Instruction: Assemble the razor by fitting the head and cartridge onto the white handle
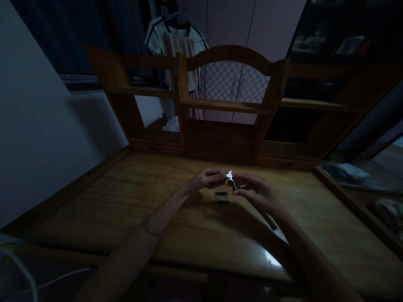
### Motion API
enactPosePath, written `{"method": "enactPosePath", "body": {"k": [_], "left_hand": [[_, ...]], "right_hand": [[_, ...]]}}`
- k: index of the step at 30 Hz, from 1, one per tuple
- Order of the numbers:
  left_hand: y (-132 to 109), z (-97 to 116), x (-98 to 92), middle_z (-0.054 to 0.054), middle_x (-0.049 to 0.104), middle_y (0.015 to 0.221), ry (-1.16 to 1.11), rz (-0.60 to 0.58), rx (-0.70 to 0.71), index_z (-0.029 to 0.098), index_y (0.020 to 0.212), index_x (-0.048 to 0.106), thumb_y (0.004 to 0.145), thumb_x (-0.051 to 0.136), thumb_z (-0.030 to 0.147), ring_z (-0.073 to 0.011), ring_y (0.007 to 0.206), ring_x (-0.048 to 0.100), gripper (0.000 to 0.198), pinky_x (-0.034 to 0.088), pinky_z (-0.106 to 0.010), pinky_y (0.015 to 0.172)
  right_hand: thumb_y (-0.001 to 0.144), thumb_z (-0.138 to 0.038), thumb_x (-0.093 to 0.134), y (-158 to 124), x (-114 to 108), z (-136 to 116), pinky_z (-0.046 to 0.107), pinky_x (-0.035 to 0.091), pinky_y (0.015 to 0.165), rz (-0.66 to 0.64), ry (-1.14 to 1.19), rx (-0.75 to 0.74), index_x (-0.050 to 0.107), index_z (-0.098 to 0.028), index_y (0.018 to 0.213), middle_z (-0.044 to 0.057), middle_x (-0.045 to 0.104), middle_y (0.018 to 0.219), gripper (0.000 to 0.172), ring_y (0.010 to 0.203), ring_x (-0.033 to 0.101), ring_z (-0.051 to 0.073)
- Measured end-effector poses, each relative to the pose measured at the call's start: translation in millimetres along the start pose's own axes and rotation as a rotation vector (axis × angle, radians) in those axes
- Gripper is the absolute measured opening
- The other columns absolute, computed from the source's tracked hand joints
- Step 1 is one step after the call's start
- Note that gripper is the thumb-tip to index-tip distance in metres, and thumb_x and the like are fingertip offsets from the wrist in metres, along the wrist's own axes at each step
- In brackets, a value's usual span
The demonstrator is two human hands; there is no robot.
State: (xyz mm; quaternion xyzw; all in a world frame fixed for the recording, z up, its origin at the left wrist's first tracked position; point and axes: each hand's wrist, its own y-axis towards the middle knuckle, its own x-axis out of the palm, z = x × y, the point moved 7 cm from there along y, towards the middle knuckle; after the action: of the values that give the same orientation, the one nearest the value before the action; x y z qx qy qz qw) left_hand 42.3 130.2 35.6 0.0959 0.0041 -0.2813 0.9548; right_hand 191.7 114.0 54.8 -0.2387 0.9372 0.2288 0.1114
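Note:
My left hand (213, 178) is closed, with thumb and fingers pinching a small shiny metal piece (230, 175) that has a notched outline. On its right, my right hand (256, 191) pinches a short dark narrow piece (234, 185), which meets the metal piece or lies very close to it; I cannot tell if they are joined. Below the hands, a small dark-edged rectangular object (222, 197) lies on the wooden desk (151, 193). A dark narrow strip (269, 220) shows beneath my right wrist, partly hidden by it.
A wooden shelf unit (220, 105) with several compartments rises along the desk's back edge. A white wall (63, 126) bounds the left side. On the right stands a ledge with plastic-wrapped items (352, 172). White cables (63, 274) hang at lower left. The room is dim.

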Motion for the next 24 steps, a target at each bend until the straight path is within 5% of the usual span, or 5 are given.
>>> {"method": "enactPosePath", "body": {"k": [8,24], "left_hand": [[-2,2,5.0,0.003,0.039,0.055,0.02,-0.079,-0.025,0.011,0.072,0.059,0.082,0.055,0.047,-0.0066,0.047,0.03,0.037,0.016,-0.022,0.044],[-1,2,6.3,0.003,0.038,0.056,0.038,-0.068,-0.017,0.011,0.074,0.06,0.081,0.055,0.05,-0.0065,0.048,0.03,0.041,0.016,-0.022,0.045]], "right_hand": [[0.072,-0.025,0.075,0,-4,2,0.038,0.054,0.087,0.09,0.2,0.036,0.065,-0.025,0.112,0.005,0.069,0.104,0.042,0.094,0.066,0.022],[0.07,-0.025,0.077,1,-6,7,0.038,0.054,0.085,0.087,0.181,0.05,0.065,-0.025,0.111,0.005,0.069,0.105,0.043,0.095,0.065,0.022]]}}
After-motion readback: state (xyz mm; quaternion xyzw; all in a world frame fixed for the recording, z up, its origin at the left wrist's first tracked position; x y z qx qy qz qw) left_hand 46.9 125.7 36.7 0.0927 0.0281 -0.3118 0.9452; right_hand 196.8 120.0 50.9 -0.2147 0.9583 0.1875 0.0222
